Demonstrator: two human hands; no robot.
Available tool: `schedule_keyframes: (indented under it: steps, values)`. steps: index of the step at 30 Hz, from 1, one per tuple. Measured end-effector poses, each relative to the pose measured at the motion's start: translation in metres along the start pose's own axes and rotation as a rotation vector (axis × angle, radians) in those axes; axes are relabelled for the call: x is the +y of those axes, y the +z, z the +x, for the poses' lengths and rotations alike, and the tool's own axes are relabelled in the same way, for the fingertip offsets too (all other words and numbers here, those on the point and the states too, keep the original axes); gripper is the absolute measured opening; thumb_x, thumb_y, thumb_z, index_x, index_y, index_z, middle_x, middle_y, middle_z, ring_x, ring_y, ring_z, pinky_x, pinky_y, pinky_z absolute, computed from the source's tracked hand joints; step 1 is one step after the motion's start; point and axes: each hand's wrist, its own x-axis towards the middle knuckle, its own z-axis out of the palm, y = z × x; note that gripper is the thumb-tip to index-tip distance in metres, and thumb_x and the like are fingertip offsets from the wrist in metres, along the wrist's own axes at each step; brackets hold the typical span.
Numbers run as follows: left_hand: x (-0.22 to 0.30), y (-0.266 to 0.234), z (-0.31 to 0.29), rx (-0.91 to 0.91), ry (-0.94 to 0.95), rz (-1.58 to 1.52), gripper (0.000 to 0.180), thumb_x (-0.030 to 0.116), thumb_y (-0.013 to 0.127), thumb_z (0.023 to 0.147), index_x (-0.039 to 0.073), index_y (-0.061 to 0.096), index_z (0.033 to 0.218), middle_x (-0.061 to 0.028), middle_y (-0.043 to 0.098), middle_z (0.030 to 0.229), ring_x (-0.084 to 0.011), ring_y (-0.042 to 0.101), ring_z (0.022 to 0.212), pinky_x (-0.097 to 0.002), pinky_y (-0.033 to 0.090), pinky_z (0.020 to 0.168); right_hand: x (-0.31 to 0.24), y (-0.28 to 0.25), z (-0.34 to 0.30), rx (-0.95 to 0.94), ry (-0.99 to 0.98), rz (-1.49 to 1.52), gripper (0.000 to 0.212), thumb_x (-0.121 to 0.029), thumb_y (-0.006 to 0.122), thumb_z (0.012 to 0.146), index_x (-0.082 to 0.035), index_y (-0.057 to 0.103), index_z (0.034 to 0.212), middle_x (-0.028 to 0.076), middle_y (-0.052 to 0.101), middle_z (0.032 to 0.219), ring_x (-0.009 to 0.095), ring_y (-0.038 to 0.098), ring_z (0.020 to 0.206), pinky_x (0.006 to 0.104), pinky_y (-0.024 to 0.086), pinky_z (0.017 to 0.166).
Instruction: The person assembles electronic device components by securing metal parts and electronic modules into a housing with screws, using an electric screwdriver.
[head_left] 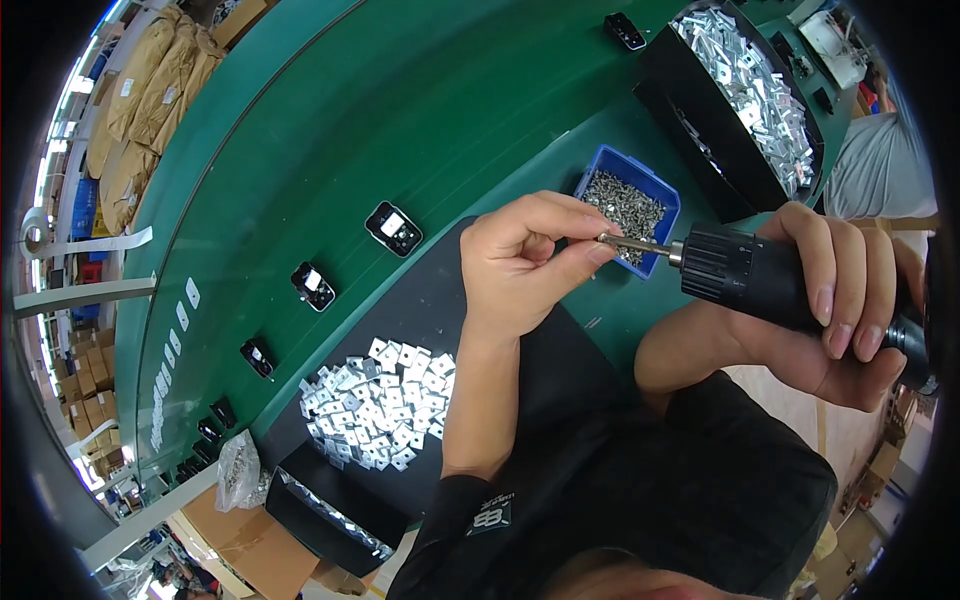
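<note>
My right hand (850, 300) is wrapped around a black electric screwdriver (735, 268), which lies nearly level with its bit aimed left. At the bit's tip, the thumb and forefinger of my left hand (525, 260) pinch a small screw (603, 238), mostly covered by the fingertips. Just beneath the bit stands a blue bin (673, 205) of loose silver screws (622, 203). Left of my left forearm, a pile of small square metal plates (380, 405) with holes is spread on a black mat (560, 345).
Small black devices (394, 228) stand spaced along the green conveyor belt (300, 180). A black box (690, 150) heaped with metal pieces is at the far right, near a person in grey (875, 170). At lower left are another black box (320, 525) and a plastic bag (238, 470).
</note>
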Motion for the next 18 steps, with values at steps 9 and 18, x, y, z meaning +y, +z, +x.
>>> schedule_keyframes:
  steps: [9, 18]
  values:
    - [0.003, 0.007, 0.004, -0.019, 0.467, 0.457, 0.023, -0.008, 0.075, 0.065, -0.005, 0.066, 0.086, -0.0144, 0.068, 0.082, -0.0206, 0.066, 0.069, -0.0261, 0.050, 0.056, -0.006, 0.000, 0.000, 0.030, -0.010, 0.027, 0.032, -0.015, 0.072, 0.067, -0.008, 0.059, 0.095, -0.005, 0.061, 0.065, 0.006, 0.060, 0.055, 0.0200, 0.049, 0.063]
    - [0.010, 0.005, 0.003, 0.009, 0.689, 0.834, 0.018, 0.002, 0.075, 0.072, -0.004, 0.065, 0.086, -0.0146, 0.068, 0.079, -0.0229, 0.064, 0.066, -0.0283, 0.051, 0.058, 0.000, -0.006, 0.009, 0.019, -0.010, 0.082, 0.020, -0.016, 0.071, 0.064, -0.013, 0.055, 0.076, -0.008, 0.059, 0.065, 0.003, 0.056, 0.055, 0.0183, 0.045, 0.061]
